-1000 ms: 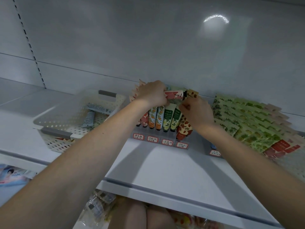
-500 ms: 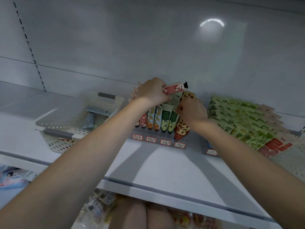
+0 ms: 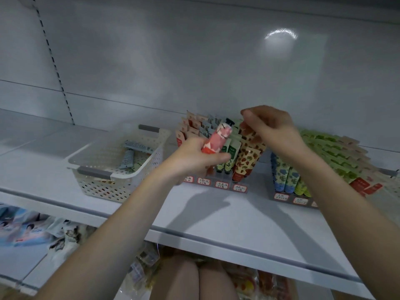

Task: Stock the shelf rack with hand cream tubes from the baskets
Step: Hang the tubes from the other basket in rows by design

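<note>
Left hand [image 3: 194, 158] grips a pink tube [image 3: 216, 140], right hand [image 3: 271, 128] pinches a spotted tube [image 3: 249, 146] in the rack [image 3: 218, 184]; basket [image 3: 91, 172] to their left holds grey tubes [image 3: 129, 153].

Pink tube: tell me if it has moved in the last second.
Yes. The pink tube, in the left hand, has come from over the back rows of the rack toward its front labels, turning from crosswise to cap-up.

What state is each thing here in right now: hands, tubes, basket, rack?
left hand: grips the pink tube.
pink tube: held up before the rack, not slotted yet.
right hand: pinches the top of the brown-spotted tube.
brown-spotted tube: standing in the rack.
basket: nearly empty, holds a few grey tubes.
rack: rows mostly full.
</note>
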